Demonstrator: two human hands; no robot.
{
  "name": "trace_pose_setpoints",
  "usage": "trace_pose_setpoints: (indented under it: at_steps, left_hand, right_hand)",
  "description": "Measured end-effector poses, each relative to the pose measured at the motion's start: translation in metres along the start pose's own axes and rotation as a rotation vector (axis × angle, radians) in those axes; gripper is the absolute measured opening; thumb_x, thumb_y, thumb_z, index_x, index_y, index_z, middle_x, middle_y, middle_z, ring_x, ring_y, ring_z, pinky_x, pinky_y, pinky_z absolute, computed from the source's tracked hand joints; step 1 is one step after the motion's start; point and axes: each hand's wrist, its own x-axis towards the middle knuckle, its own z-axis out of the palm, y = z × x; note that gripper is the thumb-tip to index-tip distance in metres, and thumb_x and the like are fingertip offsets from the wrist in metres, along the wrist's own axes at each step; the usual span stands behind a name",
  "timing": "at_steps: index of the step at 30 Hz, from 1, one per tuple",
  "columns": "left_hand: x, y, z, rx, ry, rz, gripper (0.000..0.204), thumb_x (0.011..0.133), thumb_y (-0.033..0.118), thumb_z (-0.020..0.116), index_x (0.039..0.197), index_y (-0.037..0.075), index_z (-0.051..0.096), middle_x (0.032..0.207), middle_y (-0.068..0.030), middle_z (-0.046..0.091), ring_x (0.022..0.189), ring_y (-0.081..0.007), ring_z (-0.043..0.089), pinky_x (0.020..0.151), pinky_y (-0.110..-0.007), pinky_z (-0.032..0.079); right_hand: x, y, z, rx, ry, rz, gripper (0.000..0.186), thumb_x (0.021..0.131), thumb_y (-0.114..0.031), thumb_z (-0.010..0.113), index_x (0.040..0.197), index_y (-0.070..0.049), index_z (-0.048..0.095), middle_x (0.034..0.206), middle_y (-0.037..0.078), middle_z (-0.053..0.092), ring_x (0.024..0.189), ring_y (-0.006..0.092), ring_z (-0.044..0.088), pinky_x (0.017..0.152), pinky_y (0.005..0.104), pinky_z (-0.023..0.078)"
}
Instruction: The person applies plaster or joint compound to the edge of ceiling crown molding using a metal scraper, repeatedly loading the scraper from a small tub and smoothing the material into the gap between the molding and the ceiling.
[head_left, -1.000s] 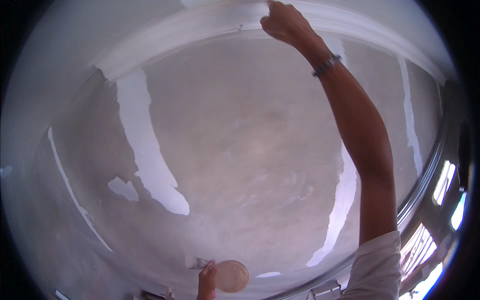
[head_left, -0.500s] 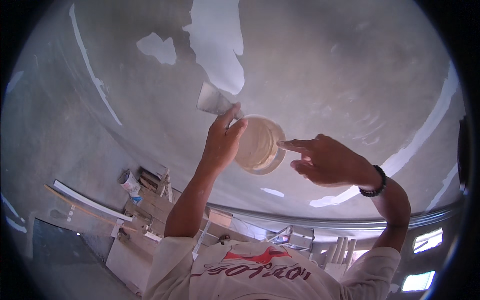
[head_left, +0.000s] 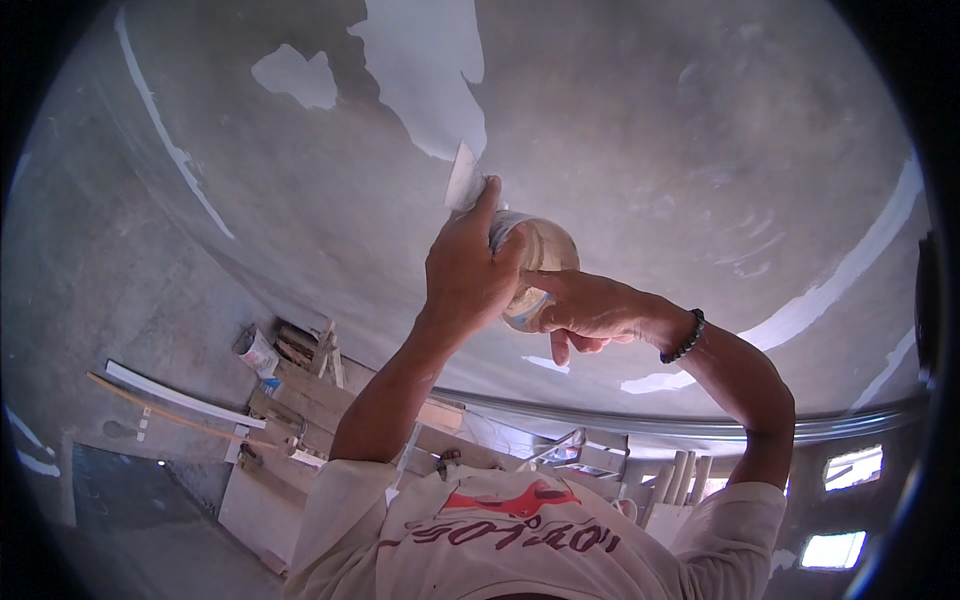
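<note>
Building site: half-plastered ceiling (head_left: 640, 120), stacked planks (head_left: 300, 370).

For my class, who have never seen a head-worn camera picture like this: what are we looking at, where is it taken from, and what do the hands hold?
There is no machine here: a person works with two bare hands. The round, bent picture comes from a wide fisheye camera on the person's head, tilted up at a grey plastered ceiling bearing white patches of filler.

The left hand holds a small round tub of pale paste together with a flat white scraper blade. The right hand, with a dark bead bracelet at the wrist, dips a finger at the tub's rim.

Lower down you see the person's white shirt, and boards and planks by the wall.
</note>
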Motion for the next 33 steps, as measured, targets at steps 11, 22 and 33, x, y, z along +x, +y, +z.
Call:
trace_pose_setpoints:
  at_steps: [11, 22, 33]
  left_hand:
    - [0.003, -0.01, 0.005, -0.065, -0.007, -0.003, 0.056, 0.084, 0.023, 0.054, 0.131, -0.006, 0.041, 0.121, -0.0281, 0.052, 0.116, -0.0396, 0.049, 0.1, -0.041, 0.038]
    - [0.025, -0.014, -0.022, -0.679, -0.026, -0.202, 0.052, 0.088, 0.019, 0.054, 0.131, -0.007, 0.043, 0.135, -0.0196, 0.045, 0.128, -0.025, 0.039, 0.106, -0.033, 0.027]
    - [0.058, 0.025, -0.032, -0.884, -0.052, -0.184, 0.054, 0.089, 0.023, 0.054, 0.133, -0.005, 0.042, 0.135, -0.0185, 0.046, 0.128, -0.0246, 0.039, 0.107, -0.035, 0.027]
  right_hand:
    - [-0.009, 0.017, 0.001, 0.56, -0.095, -0.188, 0.048, 0.09, -0.006, 0.051, 0.135, 0.001, 0.035, 0.066, 0.017, 0.063, 0.032, 0.0058, 0.042, 0.029, 0.017, 0.029]
    - [-0.078, -0.049, -0.033, 0.698, -0.013, -1.166, 0.056, 0.088, -0.003, 0.048, 0.139, 0.002, 0.027, 0.061, 0.016, 0.057, 0.039, 0.0126, 0.044, 0.032, 0.0187, 0.023]
    - [-0.101, -0.111, -0.032, 0.561, -0.002, -1.164, 0.052, 0.087, -0.005, 0.045, 0.137, 0.003, 0.031, 0.059, 0.013, 0.057, 0.032, 0.0073, 0.03, 0.028, 0.0181, 0.022]
